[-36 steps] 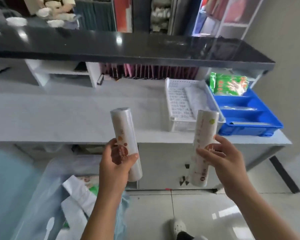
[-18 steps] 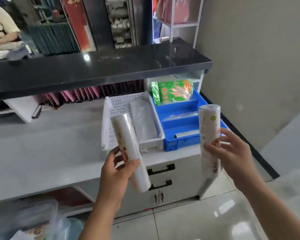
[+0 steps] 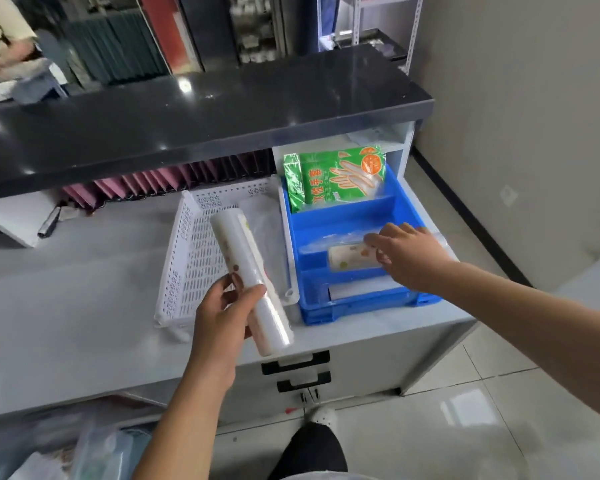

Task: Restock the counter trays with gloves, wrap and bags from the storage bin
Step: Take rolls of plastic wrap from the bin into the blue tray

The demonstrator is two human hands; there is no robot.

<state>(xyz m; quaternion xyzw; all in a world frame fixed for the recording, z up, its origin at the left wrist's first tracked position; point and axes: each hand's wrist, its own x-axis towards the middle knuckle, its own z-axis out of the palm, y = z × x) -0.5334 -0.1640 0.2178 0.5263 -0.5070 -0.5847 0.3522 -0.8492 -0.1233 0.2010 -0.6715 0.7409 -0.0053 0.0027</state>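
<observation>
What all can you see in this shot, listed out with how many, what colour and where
blue tray: one, blue, divided, right end of the counter
white tray: one, white, perforated, left of the blue tray
glove pack: one, green, upright in the blue tray's back section
wrap rolls: two, white with printed dots; one lying in the blue tray's middle section, one held over the white tray
folders: a row, maroon, under the black shelf
drawer handles: two, black, cabinet front
counter: one, pale grey
left hand: gripping a roll
right hand: on the roll in the blue tray
</observation>
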